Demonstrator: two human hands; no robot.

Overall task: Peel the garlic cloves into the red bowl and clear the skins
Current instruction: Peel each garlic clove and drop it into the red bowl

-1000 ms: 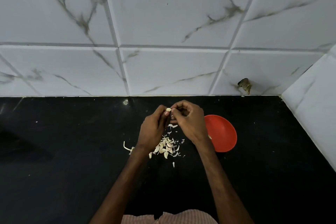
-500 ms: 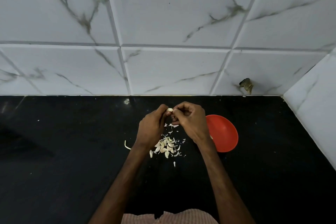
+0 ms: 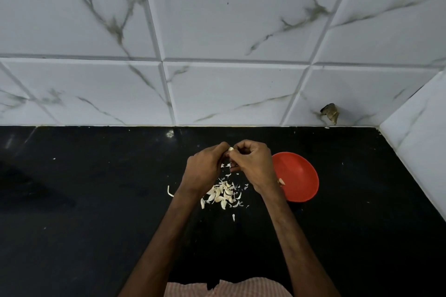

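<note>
Dim, bluish, wide-angle bowing, soft edges

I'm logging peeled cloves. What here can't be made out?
Head view:
- red bowl: part hidden by the right hand; contents uncountable.
- garlic clove: only its tip shows past the left hand; peel state unclear.
- pile: skins versus cloves too small to tell; left hand covers its edge.

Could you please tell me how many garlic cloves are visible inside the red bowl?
1. The garlic clove lies at the red bowl's left side, beside the wrist of the right hand; that hand covers part of the bowl, so others may be hidden.
</note>
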